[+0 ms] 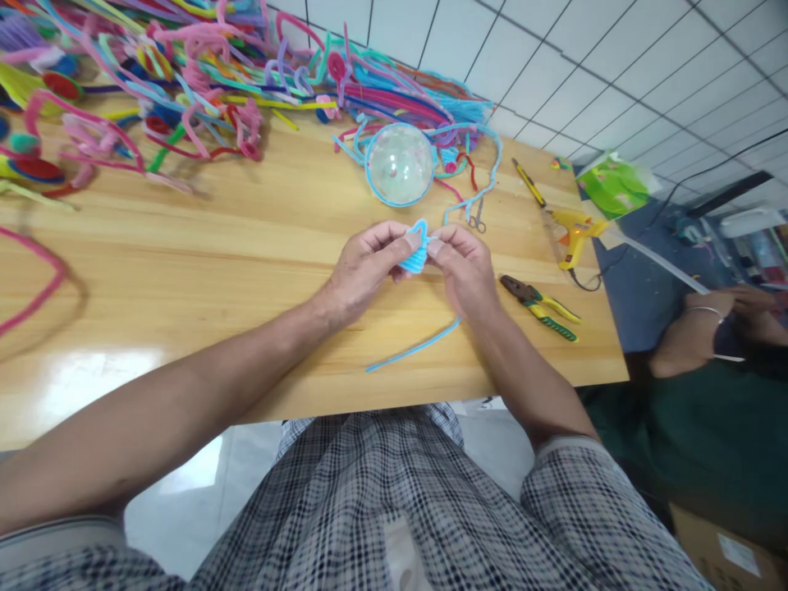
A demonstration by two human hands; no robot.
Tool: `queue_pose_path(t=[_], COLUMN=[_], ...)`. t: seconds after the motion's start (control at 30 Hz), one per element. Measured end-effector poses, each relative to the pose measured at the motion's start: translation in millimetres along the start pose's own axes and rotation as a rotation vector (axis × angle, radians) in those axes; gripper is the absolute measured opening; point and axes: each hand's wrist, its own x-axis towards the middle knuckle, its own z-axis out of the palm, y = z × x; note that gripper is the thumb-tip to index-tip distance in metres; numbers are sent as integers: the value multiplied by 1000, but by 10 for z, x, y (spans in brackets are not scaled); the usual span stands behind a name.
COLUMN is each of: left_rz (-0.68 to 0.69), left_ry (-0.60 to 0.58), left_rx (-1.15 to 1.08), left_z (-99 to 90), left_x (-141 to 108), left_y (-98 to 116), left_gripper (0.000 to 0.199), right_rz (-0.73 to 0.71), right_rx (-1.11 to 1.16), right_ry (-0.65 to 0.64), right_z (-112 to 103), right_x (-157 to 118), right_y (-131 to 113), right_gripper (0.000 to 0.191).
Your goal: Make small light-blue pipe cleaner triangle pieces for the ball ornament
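Observation:
Over the wooden table, my left hand point(375, 267) pinches a small light-blue piece of coiled pipe cleaner point(414, 259) between thumb and fingers. A loop of the same blue stem sticks up at its top. On the other side, my right hand point(461, 261) is closed, thumb against forefinger, at the piece's right edge, where a bit of blue stem shows. A loose blue pipe cleaner point(412, 346) lies on the table below, one end by my right wrist. Just beyond my hands sits a clear round ball point(400, 164) with a blue stem around its rim.
Many coloured pipe cleaners point(203, 74) are heaped along the back left. To the right lie pliers point(538, 308), a yellow glue gun point(577, 236), a utility knife point(529, 182) and small scissors point(478, 217). Another person's arm point(689, 336) is beyond the table's right edge.

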Motion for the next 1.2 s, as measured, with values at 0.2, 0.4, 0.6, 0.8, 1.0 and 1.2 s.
queue_pose_path(t=[0.2,0.4,0.6,0.8,1.0,1.2], left_rz=[28,76,119,149,173,159], left_ry=[17,87,114,97,130,134], left_rx=[57,54,90,165,188,228], left_z=[-16,-33,-28,-27,-30,-46], left_x=[-3,37,29,-5,-9,-18], left_y=[-30,-89,-79,-51,-74,-98], left_gripper=[41,48,51,54,51,51], right_rz=[-52,-207,-377,-349,-381,-379], right_rx=[-57,-190,-391,-431,-434,-488], right_ry=[-12,114,180,129,237,200], right_z=[-26,-11,95,151,114,123], right_x=[31,-6,-143,-185,-176,-180], right_y=[8,4,-67,-79,-115,-153], right_gripper=[46,39,22,24,21,15])
